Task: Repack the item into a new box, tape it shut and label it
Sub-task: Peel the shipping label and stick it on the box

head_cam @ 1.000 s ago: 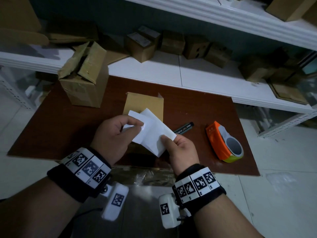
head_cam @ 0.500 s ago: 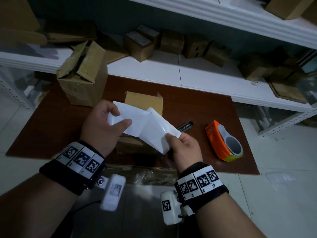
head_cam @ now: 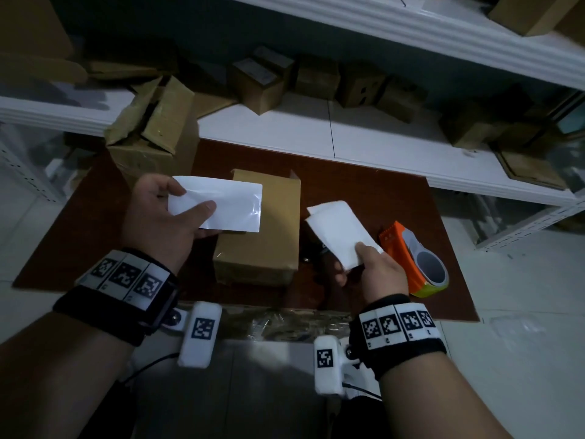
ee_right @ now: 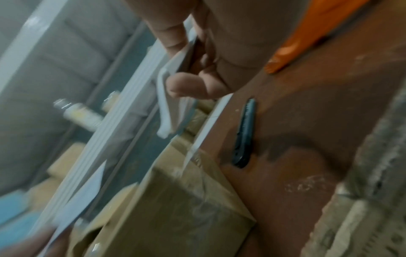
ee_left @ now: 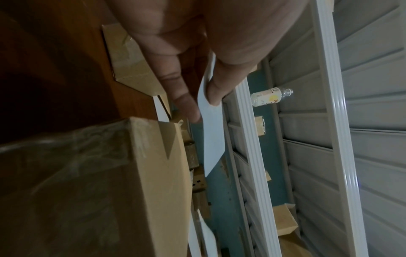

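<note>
A closed, taped cardboard box sits mid-table; it also shows in the left wrist view and the right wrist view. My left hand pinches a glossy white sheet by its left end, above the box's left side. In the left wrist view, thumb and fingers clamp that sheet edge-on. My right hand pinches a matte white sheet by its near corner, right of the box. That sheet looks curled and layered in the blurred right wrist view.
An orange tape dispenser lies by my right hand on the brown table. A dark pen-like tool lies between box and dispenser. An open, worn carton stands at the back left. White shelves behind hold several small boxes.
The two white sheets, held overlapping over the box, have come apart. My left hand carried the glossy one left; my right hand drew the matte one right.
</note>
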Demonstrator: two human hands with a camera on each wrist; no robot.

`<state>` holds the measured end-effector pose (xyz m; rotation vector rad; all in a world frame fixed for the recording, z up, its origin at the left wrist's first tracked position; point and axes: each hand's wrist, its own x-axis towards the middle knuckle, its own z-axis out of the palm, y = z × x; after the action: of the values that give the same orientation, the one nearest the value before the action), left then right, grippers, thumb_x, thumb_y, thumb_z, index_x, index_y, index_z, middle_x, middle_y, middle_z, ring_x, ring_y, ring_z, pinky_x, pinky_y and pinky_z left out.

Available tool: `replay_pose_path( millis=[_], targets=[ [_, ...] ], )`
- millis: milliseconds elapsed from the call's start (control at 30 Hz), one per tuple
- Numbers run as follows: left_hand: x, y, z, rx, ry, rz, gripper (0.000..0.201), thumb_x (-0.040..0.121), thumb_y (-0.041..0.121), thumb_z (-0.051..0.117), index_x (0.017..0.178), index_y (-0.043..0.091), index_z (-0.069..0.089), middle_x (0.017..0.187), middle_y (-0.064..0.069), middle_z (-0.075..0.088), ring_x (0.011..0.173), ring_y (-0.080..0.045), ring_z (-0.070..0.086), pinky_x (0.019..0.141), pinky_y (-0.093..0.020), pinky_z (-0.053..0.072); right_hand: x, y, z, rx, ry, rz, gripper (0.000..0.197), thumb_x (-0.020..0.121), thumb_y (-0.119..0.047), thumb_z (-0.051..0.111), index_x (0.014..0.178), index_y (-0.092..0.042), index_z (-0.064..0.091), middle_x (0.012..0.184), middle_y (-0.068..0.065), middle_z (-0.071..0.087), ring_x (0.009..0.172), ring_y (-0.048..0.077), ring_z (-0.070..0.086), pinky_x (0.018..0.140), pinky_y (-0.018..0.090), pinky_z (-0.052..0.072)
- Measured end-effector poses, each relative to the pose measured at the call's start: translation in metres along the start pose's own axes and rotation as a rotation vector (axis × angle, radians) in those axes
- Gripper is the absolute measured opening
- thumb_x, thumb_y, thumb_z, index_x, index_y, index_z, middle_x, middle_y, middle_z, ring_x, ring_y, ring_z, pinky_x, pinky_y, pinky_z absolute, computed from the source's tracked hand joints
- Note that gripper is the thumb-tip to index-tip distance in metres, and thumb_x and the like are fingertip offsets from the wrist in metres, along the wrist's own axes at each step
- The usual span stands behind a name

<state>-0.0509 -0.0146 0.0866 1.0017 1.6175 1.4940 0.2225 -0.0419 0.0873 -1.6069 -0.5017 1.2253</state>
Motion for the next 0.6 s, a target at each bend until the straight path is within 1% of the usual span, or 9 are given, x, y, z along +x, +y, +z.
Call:
replay_pose_path(
  millis=[67, 167, 233, 300, 367, 433, 467, 533, 600],
  targets=[
    [0.0, 0.001, -0.001, -0.016, 0.004, 0.018, 0.046, 0.072, 0.005, 0.084, 0.102, 0.013, 0.049, 0.118, -0.001, 0.053, 0.101, -0.013, 0.06, 0.055, -0.038, 0.062, 0.005, 0.0, -0.005, 0.085, 0.05, 0.067, 0.027, 0.1, -0.018, 0.056, 0.103, 0.008, 0.06, 0.058, 0.014, 0.063, 0.055, 0.026, 0.062, 0.055, 0.033, 0.053],
    [0.0, 0.001, -0.001, -0.058, 0.003, 0.063, 0.048, 0.072, 0.004, 0.084, 0.104, 0.013, 0.049, 0.114, 0.003, 0.056, 0.103, -0.019, 0.062, 0.055, -0.037, 0.061, 0.012, 0.003, -0.01, 0.213, 0.137, 0.138, 0.025, 0.102, -0.025, 0.056, 0.1, 0.0, 0.058, 0.08, 0.02, 0.066, 0.066, 0.026, 0.068, 0.053, 0.032, 0.059],
    [-0.003, 0.003, 0.0, -0.076, 0.009, 0.098, 0.05, 0.072, 0.002, 0.084, 0.105, 0.013, 0.048, 0.115, 0.001, 0.057, 0.103, -0.02, 0.063, 0.052, -0.029, 0.059, 0.016, 0.01, -0.01, 0.293, 0.159, 0.22, 0.032, 0.103, -0.032, 0.057, 0.103, 0.0, 0.054, 0.096, 0.02, 0.067, 0.08, 0.03, 0.071, 0.055, 0.036, 0.059],
    [-0.005, 0.006, 0.0, -0.067, 0.026, 0.151, 0.053, 0.071, 0.003, 0.084, 0.107, 0.015, 0.047, 0.121, -0.003, 0.056, 0.104, -0.018, 0.063, 0.052, -0.022, 0.057, 0.019, 0.016, -0.009, 0.272, 0.153, 0.315, 0.037, 0.101, -0.037, 0.059, 0.11, -0.003, 0.05, 0.105, 0.024, 0.065, 0.092, 0.037, 0.067, 0.064, 0.045, 0.058],
    [-0.007, 0.008, 0.0, -0.027, 0.06, 0.197, 0.059, 0.069, 0.005, 0.086, 0.108, 0.022, 0.046, 0.118, 0.001, 0.057, 0.101, -0.014, 0.064, 0.056, -0.02, 0.057, 0.022, 0.022, -0.011, 0.176, 0.159, 0.364, 0.035, 0.097, -0.04, 0.064, 0.104, -0.007, 0.053, 0.102, 0.023, 0.065, 0.087, 0.037, 0.066, 0.064, 0.045, 0.056],
    [-0.01, 0.011, 0.001, -0.018, 0.075, 0.193, 0.067, 0.067, 0.007, 0.088, 0.114, 0.03, 0.045, 0.106, 0.013, 0.06, 0.093, -0.005, 0.067, 0.062, -0.025, 0.059, 0.026, 0.028, -0.013, 0.077, 0.166, 0.363, 0.036, 0.093, -0.044, 0.068, 0.092, -0.01, 0.055, 0.09, 0.02, 0.066, 0.069, 0.033, 0.064, 0.058, 0.04, 0.053],
    [-0.011, 0.013, 0.003, -0.006, 0.078, 0.183, 0.072, 0.068, 0.008, 0.088, 0.121, 0.028, 0.045, 0.1, 0.018, 0.059, 0.088, 0.004, 0.067, 0.063, -0.021, 0.058, 0.026, 0.031, -0.014, 0.056, 0.159, 0.361, 0.039, 0.09, -0.046, 0.07, 0.092, -0.01, 0.056, 0.083, 0.018, 0.066, 0.059, 0.03, 0.062, 0.055, 0.037, 0.051],
    [-0.014, 0.019, 0.007, 0.077, 0.089, 0.183, 0.076, 0.071, 0.007, 0.086, 0.133, 0.013, 0.043, 0.094, 0.026, 0.052, 0.076, 0.023, 0.058, 0.057, -0.005, 0.049, 0.026, 0.032, -0.015, 0.057, 0.139, 0.357, 0.046, 0.087, -0.047, 0.072, 0.094, -0.004, 0.057, 0.071, 0.015, 0.061, 0.044, 0.025, 0.053, 0.047, 0.032, 0.045],
    [-0.017, 0.022, 0.009, 0.15, 0.081, 0.21, 0.067, 0.074, 0.011, 0.085, 0.13, 0.008, 0.048, 0.091, 0.028, 0.048, 0.071, 0.028, 0.053, 0.054, 0.0, 0.042, 0.022, 0.024, -0.014, 0.112, 0.106, 0.309, 0.04, 0.09, -0.042, 0.069, 0.095, -0.003, 0.059, 0.061, 0.005, 0.053, 0.04, 0.02, 0.045, 0.043, 0.028, 0.037]
  ],
)
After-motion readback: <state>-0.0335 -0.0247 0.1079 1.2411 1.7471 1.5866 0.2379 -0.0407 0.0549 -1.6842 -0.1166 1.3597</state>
